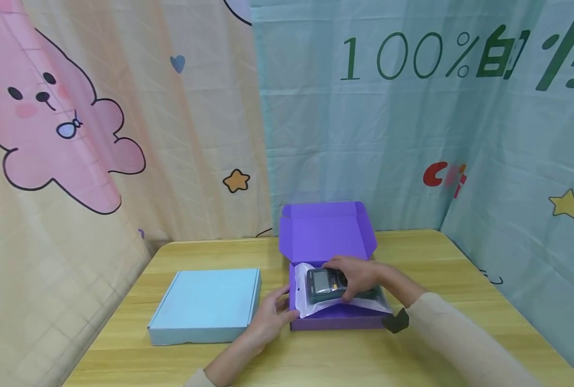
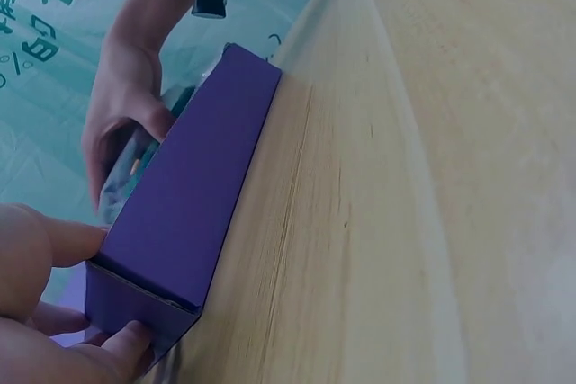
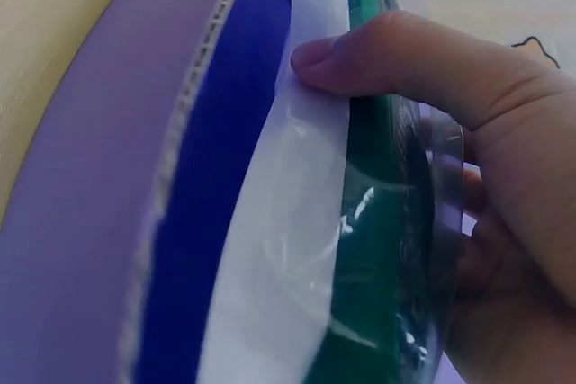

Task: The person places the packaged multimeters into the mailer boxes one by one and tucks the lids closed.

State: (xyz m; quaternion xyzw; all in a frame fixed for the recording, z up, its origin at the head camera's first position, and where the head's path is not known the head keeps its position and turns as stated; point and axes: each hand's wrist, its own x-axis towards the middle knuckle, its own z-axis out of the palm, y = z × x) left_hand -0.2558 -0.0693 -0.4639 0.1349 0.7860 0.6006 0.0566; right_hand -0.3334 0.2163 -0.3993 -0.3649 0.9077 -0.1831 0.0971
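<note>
"Where do we see the bagged meter (image 1: pixel 321 284)?"
"Our right hand's (image 1: pixel 360 275) fingers grip it in the mouth of the open purple box (image 1: pixel 337 323), the lid (image 1: pixel 327 236) toward the table's (image 1: pixel 114 357) far edge."
"Our left hand (image 1: pixel 269 318)?"
"Its fingers grip the box's left end; a light-blue box (image 1: pixel 208 301) lies nearer the table's left edge."

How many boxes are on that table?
2: a closed light-blue box on the left, and an open purple box to its right, held by the left hand.

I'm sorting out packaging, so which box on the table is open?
The purple box, right of the light blue box: its lid stands raised, whereas the other is closed.
</note>
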